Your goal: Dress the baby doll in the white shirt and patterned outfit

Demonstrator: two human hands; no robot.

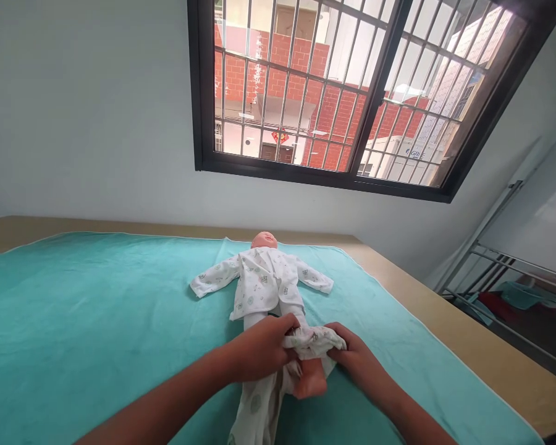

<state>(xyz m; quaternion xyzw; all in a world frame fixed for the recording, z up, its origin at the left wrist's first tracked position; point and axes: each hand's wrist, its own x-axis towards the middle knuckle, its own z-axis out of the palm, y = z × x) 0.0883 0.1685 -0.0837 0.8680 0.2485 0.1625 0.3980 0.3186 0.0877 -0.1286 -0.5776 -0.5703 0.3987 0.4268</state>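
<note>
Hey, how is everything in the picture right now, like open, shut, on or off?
Doll: lying on its back, arms spread
White top: on the doll
Patterned trousers: bunched around one leg
Visible foot: bare
Left hand: gripping the bunched part
Right hand: gripping it too
Blue-green cloth: spread out, mostly flat
Window: looks shut, barred

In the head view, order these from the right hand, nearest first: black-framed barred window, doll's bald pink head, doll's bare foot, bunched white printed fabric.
1. Bunched white printed fabric: held in the right hand.
2. Doll's bare foot: left of that hand, lower.
3. Doll's bald pink head: turquoise sheet's far end.
4. Black-framed barred window: on the wall beyond.
</note>
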